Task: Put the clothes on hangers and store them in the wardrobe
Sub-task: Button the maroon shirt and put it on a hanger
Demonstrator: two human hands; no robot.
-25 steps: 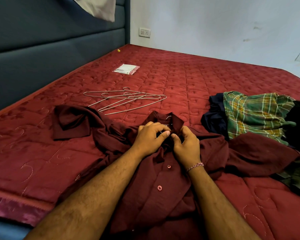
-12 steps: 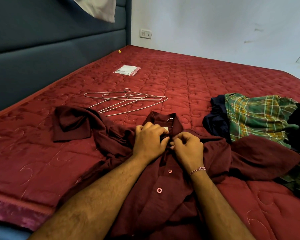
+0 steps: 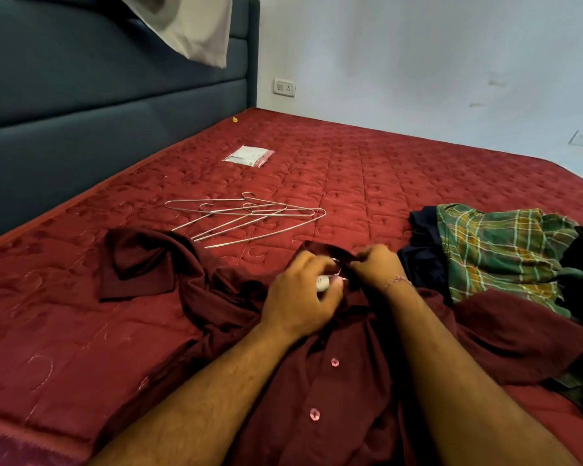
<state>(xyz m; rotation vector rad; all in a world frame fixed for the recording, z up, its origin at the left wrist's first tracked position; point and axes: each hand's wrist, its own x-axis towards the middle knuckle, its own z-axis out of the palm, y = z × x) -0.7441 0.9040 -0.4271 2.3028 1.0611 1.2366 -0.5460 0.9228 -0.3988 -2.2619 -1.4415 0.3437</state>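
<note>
Partly hidden under both hands, the collar of the maroon shirt (image 3: 334, 381) is where the work sits: the left hand (image 3: 300, 297) curls over the placket, gripping the cloth with a small white tag showing at its fingertips, and the right hand (image 3: 372, 265) pinches the collar edge just beside it. A bit of thin wire, a hanger hook (image 3: 338, 268), glints between them; the rest of that hanger is buried in the shirt, and motion blur softens the fingers. The shirt lies front-up along the bed's near edge, its two pink buttons in line between the forearms, one sleeve folded out toward the headboard side, its lower part cut off by the frame.

Beyond the collar, toward the middle of the bed (image 3: 384, 169), a loose heap of bare wire hangers (image 3: 249, 216) lies flat, overlapping. A small plastic packet (image 3: 249, 155) sits farther back, with open quilted red mattress all round it. At the bed's right edge a crumpled pile holds a green plaid garment (image 3: 498, 253) over dark navy cloth (image 3: 424, 257), running out of view. The padded dark headboard (image 3: 98, 129) lines the left edge.
</note>
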